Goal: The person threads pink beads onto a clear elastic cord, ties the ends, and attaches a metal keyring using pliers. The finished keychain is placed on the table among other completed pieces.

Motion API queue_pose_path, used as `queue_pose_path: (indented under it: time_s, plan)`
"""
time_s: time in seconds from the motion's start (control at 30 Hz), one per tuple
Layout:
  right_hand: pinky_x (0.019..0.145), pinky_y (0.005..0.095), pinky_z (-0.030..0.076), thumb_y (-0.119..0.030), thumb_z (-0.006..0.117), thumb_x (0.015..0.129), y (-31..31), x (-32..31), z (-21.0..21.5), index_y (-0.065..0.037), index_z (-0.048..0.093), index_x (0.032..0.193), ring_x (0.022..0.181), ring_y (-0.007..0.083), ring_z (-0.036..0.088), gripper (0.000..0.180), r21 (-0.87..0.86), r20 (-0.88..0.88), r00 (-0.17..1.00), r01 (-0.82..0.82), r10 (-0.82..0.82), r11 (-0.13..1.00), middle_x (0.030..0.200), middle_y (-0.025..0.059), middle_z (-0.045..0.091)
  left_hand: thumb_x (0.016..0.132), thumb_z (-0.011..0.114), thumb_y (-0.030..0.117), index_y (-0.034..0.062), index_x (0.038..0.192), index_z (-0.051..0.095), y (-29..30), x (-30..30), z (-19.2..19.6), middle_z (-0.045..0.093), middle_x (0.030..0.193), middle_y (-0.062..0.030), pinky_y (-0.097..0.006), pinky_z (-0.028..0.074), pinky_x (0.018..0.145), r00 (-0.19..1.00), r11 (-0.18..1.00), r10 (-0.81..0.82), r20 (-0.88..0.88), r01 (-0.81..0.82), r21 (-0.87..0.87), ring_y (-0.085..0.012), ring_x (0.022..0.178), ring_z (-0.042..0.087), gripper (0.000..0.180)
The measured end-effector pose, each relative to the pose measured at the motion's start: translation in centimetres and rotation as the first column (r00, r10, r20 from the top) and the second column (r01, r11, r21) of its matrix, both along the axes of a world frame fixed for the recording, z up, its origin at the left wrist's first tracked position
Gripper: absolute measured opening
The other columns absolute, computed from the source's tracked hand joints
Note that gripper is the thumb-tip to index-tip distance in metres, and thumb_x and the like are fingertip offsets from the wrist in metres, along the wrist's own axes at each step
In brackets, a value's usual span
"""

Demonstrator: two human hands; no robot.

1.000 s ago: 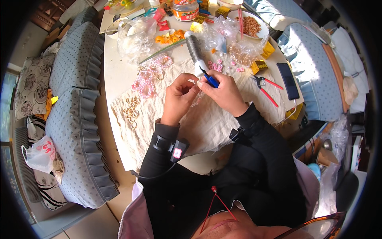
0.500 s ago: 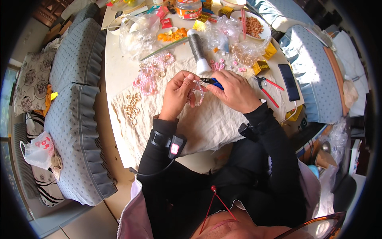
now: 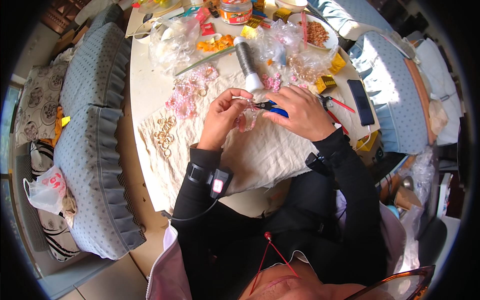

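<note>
Between the thumb and fingers of my left hand (image 3: 220,117) is a pink beaded bracelet (image 3: 246,123), its loop hanging below the fingertips. My right hand (image 3: 305,112) grips blue-handled pliers (image 3: 274,108), whose dark jaws point left and reach the beads at my left fingertips. Whether the jaws close on the bracelet, I cannot tell. Just beyond my hands lies a spool of grey wire (image 3: 246,61) with white ends. Several pink beaded strands (image 3: 182,100) rest left of my left hand, with gold-coloured rings (image 3: 164,136) nearer me. Loose pink beads (image 3: 271,82) lie beyond my right hand.
A cream cloth (image 3: 265,157) covers the table's near part. Red-handled cutters (image 3: 341,104) and a dark phone (image 3: 361,102) with a cable are at the right. Farther back are plastic bags (image 3: 175,42), orange peel (image 3: 218,44), a jar (image 3: 236,11) and a plate of nuts (image 3: 327,42).
My right hand has shifted slightly right and nearer, drawing the pliers a little away from my left fingers; more of the jaws shows. The bracelet stays in my left hand.
</note>
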State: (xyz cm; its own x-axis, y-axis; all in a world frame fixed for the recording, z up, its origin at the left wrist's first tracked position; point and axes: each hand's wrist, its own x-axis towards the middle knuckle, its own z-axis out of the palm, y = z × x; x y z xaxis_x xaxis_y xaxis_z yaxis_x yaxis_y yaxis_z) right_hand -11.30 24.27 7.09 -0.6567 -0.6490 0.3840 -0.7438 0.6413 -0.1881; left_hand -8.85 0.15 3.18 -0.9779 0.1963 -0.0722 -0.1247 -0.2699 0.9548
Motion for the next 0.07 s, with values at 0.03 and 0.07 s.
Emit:
queue_pose_path:
  time_s: [0.03, 0.07]
  plan:
    - [0.089, 0.0415, 0.052, -0.042, 0.075, 0.094, 0.08, 0.06, 0.03, -0.009, 0.069, 0.122, 0.103, 0.0277, 0.065, 0.044, 0.009, -0.001, 1.0, 0.012, -0.012, 1.0, 0.104, 0.0084, 0.065, 0.107, 0.061, 0.019, 0.0065, 0.12, 0.067, 0.01, -0.01, 0.08, 0.075, 0.096, -0.0015, -0.02, 0.04, 0.047, 1.0, 1.0, -0.004, 0.01, 0.004, 0.002, -0.0057, 0.052, 0.057, 0.019]
    - [0.09, 0.0418, 0.052, -0.042, 0.075, 0.094, 0.12, 0.14, 0.05, -0.01, 0.069, 0.123, 0.103, 0.0275, 0.065, 0.043, 0.016, 0.007, 1.0, 0.025, -0.025, 1.0, 0.105, 0.0083, 0.065, 0.106, 0.062, 0.019, 0.0072, 0.121, 0.066, 0.01, -0.03, 0.18, 0.075, 0.096, -0.001, -0.02, 0.04, 0.047, 1.0, 1.0, -0.012, 0.014, 0.012, 0.009, -0.0061, 0.053, 0.058, 0.019]
